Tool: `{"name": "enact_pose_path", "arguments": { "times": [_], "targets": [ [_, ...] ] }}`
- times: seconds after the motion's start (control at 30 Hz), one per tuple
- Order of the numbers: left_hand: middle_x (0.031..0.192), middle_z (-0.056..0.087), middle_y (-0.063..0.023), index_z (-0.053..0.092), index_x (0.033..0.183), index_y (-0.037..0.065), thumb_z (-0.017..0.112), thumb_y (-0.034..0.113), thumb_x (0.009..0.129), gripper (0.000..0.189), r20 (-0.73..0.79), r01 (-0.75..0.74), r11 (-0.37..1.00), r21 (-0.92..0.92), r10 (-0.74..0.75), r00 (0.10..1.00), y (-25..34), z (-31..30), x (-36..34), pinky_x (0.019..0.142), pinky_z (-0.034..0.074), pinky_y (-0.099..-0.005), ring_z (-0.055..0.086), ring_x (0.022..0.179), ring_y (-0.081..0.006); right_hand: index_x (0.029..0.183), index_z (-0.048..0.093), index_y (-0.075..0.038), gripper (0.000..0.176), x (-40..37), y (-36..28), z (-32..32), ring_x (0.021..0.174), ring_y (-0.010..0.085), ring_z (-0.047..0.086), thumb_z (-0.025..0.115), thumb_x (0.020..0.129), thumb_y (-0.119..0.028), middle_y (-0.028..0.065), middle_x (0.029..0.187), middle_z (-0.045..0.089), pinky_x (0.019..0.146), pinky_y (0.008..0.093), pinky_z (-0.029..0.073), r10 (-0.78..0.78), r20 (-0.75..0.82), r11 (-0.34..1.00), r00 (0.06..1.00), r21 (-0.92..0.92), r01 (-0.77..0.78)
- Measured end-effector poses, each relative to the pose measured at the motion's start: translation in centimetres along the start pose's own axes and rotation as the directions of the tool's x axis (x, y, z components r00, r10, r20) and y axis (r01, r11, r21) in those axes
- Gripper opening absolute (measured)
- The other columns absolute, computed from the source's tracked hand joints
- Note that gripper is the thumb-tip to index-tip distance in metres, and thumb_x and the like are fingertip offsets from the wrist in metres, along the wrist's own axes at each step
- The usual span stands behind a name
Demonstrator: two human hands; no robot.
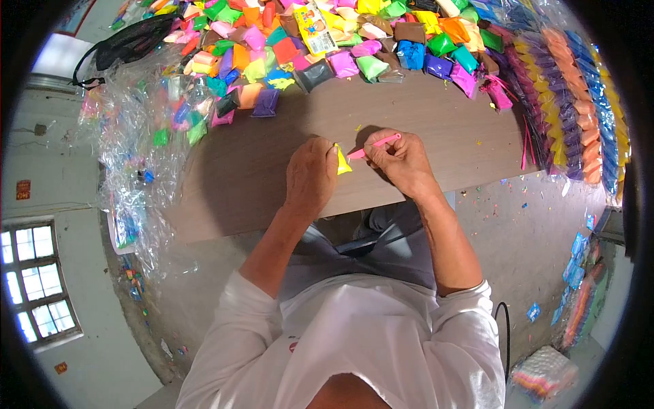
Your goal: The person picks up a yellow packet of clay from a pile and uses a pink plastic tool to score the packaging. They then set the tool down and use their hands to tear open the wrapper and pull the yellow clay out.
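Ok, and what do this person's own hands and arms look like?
The left hand and right hand are ungloved, with nothing visibly worn on the wrists. The forearms are bare up to loose, creased white sleeves.

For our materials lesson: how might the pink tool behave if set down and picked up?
The pink tool is likely stiff: it shows no visible bend in the right hand. Being slim, it is probably light.

Bright, fisheye dist. (blk corners)
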State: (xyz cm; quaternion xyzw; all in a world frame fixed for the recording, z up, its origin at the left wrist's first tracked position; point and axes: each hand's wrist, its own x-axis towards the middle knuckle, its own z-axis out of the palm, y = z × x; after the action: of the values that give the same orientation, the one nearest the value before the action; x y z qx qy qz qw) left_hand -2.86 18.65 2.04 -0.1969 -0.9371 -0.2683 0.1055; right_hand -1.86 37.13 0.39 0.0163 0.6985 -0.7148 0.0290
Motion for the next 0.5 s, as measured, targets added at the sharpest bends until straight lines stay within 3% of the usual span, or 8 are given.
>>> {"name": "enact_pose_path", "arguments": {
  "times": [0.5],
  "targets": [
    [0.085,0.057,-0.0174,0.051,0.089,0.002,0.053,0.012,0.089,0.010,-0.010,-0.003,1.000,0.008,0.004,1.000,-0.12,0.12,-0.04,0.071,0.045,-0.0460,0.058,0.082,-0.0371,0.080,0.065,-0.001,0.011,0.00,-0.65,0.49,0.059,0.0042,0.046,0.061,0.086,-0.010,-0.0033,0.064,0.055,0.051,0.0229,0.037,0.036,0.007,0.999,0.999,0.025,-0.036]
  ]
}}
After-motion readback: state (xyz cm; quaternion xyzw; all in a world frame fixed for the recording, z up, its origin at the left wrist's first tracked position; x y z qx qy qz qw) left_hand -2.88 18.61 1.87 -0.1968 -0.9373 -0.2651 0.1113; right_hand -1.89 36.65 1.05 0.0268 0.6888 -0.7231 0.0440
